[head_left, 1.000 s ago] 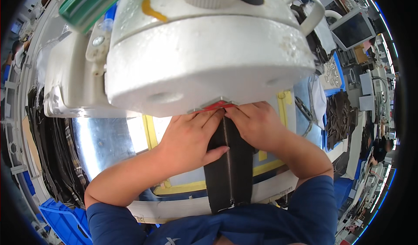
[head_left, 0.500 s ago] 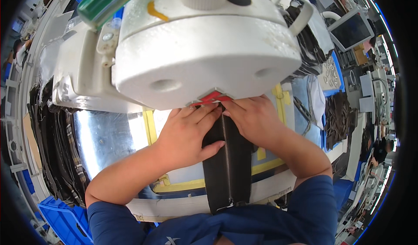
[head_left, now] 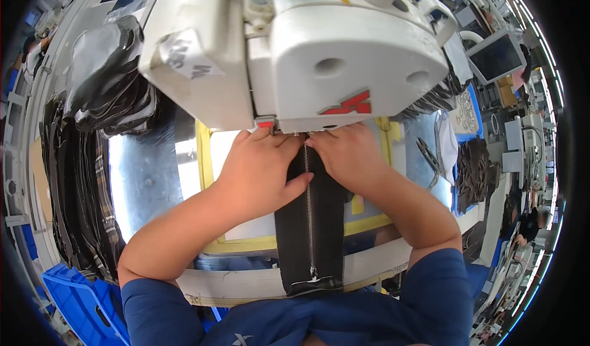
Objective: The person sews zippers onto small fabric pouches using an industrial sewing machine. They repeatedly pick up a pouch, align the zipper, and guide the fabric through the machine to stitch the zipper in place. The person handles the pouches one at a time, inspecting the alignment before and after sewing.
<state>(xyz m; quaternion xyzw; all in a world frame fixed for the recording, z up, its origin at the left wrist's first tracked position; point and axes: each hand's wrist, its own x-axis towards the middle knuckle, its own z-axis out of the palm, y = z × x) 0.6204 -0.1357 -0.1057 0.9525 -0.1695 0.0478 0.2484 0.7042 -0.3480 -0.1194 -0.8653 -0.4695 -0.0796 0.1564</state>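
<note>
A long dark fabric piece (head_left: 326, 223) with a metal zipper (head_left: 310, 217) down its middle runs from my body to beneath the white sewing machine head (head_left: 356, 57). The zipper's slider (head_left: 314, 272) sits at the near end. My left hand (head_left: 255, 168) lies flat along the left side of the fabric, its thumb stretched out to the zipper. My right hand (head_left: 347, 152) lies on the fabric's right side, fingers extended. Both hands' fingertips are close together under the front of the head, partly hidden by it. The needle area cannot be made out.
Dark fabric pieces hang in a stack (head_left: 80, 192) at left, with another folded pile (head_left: 110, 75) behind. Scissors-like tool (head_left: 428, 155) lies on the right of the metal table. A blue bin (head_left: 86, 303) is low at left; dark pieces (head_left: 474, 174) fill a bin at right.
The view has shifted, showing more of the machine's left side and the folded pile behind. In the picture, hands and fabric sit slightly higher and further left, still in contact.
</note>
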